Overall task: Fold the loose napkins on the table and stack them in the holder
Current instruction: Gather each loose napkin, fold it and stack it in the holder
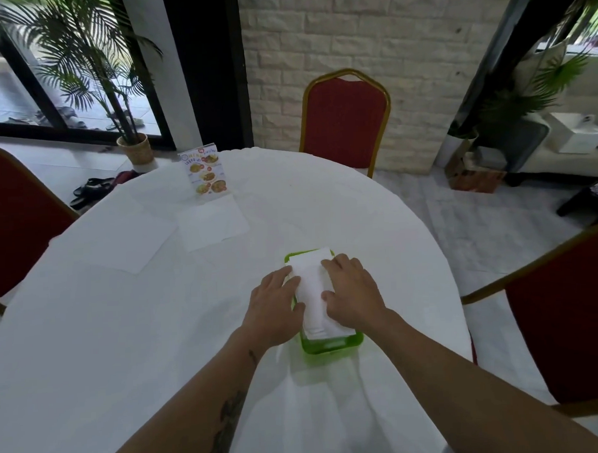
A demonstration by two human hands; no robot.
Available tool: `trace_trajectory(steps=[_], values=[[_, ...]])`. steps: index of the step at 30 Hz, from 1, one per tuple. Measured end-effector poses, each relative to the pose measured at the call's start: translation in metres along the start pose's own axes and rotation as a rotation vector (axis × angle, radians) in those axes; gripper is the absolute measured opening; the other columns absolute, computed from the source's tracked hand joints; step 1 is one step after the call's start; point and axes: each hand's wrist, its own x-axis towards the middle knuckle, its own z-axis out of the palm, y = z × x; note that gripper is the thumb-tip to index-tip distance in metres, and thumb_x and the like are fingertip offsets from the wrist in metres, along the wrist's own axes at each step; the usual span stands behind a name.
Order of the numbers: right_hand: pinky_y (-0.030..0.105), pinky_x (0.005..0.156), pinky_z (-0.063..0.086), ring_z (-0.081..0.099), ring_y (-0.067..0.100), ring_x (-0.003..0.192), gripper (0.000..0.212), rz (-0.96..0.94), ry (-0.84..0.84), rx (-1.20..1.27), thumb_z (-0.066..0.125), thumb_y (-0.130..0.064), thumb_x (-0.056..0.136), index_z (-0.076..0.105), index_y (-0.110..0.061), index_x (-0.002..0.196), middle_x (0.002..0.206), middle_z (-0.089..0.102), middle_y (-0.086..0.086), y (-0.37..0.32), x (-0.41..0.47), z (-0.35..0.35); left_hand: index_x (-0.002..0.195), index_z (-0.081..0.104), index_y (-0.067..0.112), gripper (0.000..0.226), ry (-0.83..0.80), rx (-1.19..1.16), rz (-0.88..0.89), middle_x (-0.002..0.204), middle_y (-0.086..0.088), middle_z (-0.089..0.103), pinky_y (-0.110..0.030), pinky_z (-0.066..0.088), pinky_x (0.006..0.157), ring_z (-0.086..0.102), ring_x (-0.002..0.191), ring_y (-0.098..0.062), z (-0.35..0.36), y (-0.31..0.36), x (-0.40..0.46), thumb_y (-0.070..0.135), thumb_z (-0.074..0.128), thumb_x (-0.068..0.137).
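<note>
A green plastic holder (325, 347) stands on the white tablecloth just ahead of me, filled with folded white napkins. The top folded napkin (312, 284) lies flat across the stack. My left hand (275, 304) rests on its left edge and my right hand (352, 292) on its right edge, fingers spread and pressing down. Two loose unfolded napkins lie flat farther away: one (212, 223) in front of the menu stand, another (134, 242) to its left.
A menu card stand (205, 172) is upright at the far left of the round table (90, 338). Red chairs with gold frames stand at the far side (345, 120), left (13, 221) and right (566, 334). Potted palms and a brick wall are behind.
</note>
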Motion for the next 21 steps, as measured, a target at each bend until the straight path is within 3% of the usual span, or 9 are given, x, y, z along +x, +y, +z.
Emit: trace_trajectory(steps=[4, 13, 21], values=[[0.039, 0.094, 0.041, 0.045, 0.026, 0.115, 0.04, -0.009, -0.074, -0.066, 0.051, -0.03, 0.088, 0.056, -0.018, 0.125, 0.129, 0.05, 0.003, -0.003, 0.004, 0.0, 0.143, 0.039, 0.022, 0.055, 0.005, -0.047, -0.005, 0.156, 0.002, 0.027, -0.042, 0.023, 0.116, 0.02, 0.143, -0.02, 0.001, -0.003, 0.001, 0.035, 0.049, 0.09], [0.038, 0.101, 0.043, 0.045, 0.022, 0.126, 0.043, -0.051, -0.066, 0.24, 0.052, -0.017, 0.088, 0.057, -0.019, 0.131, 0.134, 0.052, 0.0, -0.043, 0.083, -0.029, 0.133, 0.051, 0.015, 0.046, 0.209, -0.234, -0.186, 0.142, -0.003, 0.047, -0.039, 0.035, 0.11, 0.042, 0.131, -0.024, -0.034, -0.048, 0.033, 0.023, 0.054, 0.089], [0.032, 0.1, 0.043, 0.052, 0.024, 0.122, 0.053, -0.035, -0.235, 0.376, 0.057, -0.016, 0.083, 0.055, -0.014, 0.135, 0.134, 0.053, 0.008, -0.085, 0.19, -0.001, 0.143, 0.039, 0.017, 0.056, 0.128, -0.147, -0.489, 0.152, -0.002, 0.034, -0.044, 0.033, 0.112, 0.035, 0.138, -0.023, -0.069, -0.137, 0.084, 0.032, 0.05, 0.09]])
